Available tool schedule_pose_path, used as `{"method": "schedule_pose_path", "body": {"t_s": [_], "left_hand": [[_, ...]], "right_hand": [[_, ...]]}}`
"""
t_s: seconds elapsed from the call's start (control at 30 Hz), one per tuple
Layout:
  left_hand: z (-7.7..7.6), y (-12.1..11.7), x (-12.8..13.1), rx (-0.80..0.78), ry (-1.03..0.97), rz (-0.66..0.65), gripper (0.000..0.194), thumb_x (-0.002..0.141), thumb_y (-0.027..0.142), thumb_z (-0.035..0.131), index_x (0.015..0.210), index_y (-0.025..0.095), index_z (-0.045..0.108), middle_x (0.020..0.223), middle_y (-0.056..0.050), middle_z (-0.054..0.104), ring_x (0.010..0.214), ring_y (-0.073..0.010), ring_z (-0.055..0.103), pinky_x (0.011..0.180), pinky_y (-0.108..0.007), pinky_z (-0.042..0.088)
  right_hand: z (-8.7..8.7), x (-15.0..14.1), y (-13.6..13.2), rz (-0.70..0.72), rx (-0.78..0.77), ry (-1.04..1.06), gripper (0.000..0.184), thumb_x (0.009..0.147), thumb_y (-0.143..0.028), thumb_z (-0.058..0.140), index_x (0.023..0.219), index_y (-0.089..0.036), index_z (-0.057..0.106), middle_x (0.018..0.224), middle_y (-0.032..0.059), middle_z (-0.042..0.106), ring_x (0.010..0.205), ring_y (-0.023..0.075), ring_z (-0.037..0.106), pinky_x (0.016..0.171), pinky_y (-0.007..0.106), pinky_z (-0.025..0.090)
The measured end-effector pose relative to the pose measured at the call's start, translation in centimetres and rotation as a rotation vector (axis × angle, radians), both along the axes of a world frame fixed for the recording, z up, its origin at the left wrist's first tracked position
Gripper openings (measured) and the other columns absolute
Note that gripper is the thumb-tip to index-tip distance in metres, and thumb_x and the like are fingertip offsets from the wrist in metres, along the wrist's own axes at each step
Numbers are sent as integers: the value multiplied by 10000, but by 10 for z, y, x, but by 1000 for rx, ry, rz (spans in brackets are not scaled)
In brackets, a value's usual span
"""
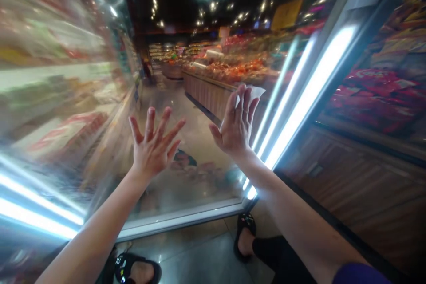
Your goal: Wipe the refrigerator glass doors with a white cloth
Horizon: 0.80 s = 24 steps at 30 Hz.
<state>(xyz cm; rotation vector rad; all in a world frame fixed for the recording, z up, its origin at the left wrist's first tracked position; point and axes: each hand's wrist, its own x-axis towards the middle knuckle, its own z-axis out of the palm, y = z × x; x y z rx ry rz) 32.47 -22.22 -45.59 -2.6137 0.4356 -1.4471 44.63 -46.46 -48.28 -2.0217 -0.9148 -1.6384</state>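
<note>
My left hand (153, 146) is raised with its fingers spread wide, and nothing is in it. It is in front of a large glass pane (199, 186); whether it touches the glass I cannot tell. Higher and to the right, my right hand (236, 122) has its fingers stretched out nearly straight. A white tissue (257, 92) is held behind those fingers on the glass side, one corner sticking out to the right and a bit showing between the fingers. The palm hides the rest of it.
A pale metal rail (183, 219) runs along the pane's bottom. Bright light strips (309, 97) line the right side. Blurred stocked shelves (49, 97) fill the left, and red packets (369, 97) are at right. Through the glass stands a wooden produce counter (209, 93). Black shoes (245, 235) are below.
</note>
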Motion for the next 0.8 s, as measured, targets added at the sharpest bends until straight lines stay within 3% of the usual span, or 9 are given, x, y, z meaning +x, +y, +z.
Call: {"method": "schedule_pose_path", "body": {"t_s": [0.17, 0.33, 0.43, 0.53, 0.7, 0.8], "left_hand": [[-5, 29, -19, -38, -42, 41, 799, 966, 369, 612, 1621, 466, 165, 1744, 17, 172, 1613, -260, -116, 1283, -670, -158], [-4, 70, -44, -108, -36, 102, 791, 966, 381, 608, 1616, 478, 167, 1756, 33, 89, 1602, -288, -148, 1250, -687, -209], [-8, 98, -61, -152, -19, 144, 782, 966, 378, 605, 1615, 477, 180, 1758, 22, 110, 1612, -295, -108, 1262, -672, -198], [-16, 124, -76, -177, 23, 181, 749, 966, 370, 600, 1609, 476, 230, 1751, 5, 179, 1625, -294, -40, 1283, -654, -173], [-40, 151, -84, -245, 20, 214, 657, 980, 393, 571, 1586, 467, 327, 1750, 5, 197, 1622, -271, -89, 1282, -641, -173], [-53, 159, -83, -249, 17, 189, 616, 981, 399, 563, 1566, 451, 381, 1752, 10, 190, 1615, -254, -126, 1281, -646, -168]], "right_hand": [[-20, -29, 49, 131, -239, 18, 968, 1026, -595, 456, 1678, -152, -107, 1759, 159, 84, 1631, 370, 57, 1288, 696, 198], [-3, -41, 94, 119, -276, 80, 980, 1034, -601, 441, 1659, -127, -147, 1755, 174, 88, 1633, 369, 72, 1319, 666, 101], [-12, -51, 118, 265, -528, 45, 948, 1049, -514, 467, 1655, -91, -126, 1742, 162, 172, 1640, 297, 102, 1341, 576, 146], [-27, -58, 133, 383, -722, 4, 920, 1042, -452, 501, 1664, -115, -88, 1732, 92, 255, 1628, 207, 185, 1332, 431, 258], [-29, -60, 147, 344, -775, 64, 864, 1070, -399, 446, 1654, -93, -111, 1751, 115, 157, 1639, 243, 126, 1352, 511, 181], [-28, -65, 159, 387, -899, 41, 844, 1076, -400, 415, 1650, -88, -121, 1750, 72, 189, 1632, 173, 144, 1351, 399, 225]]}}
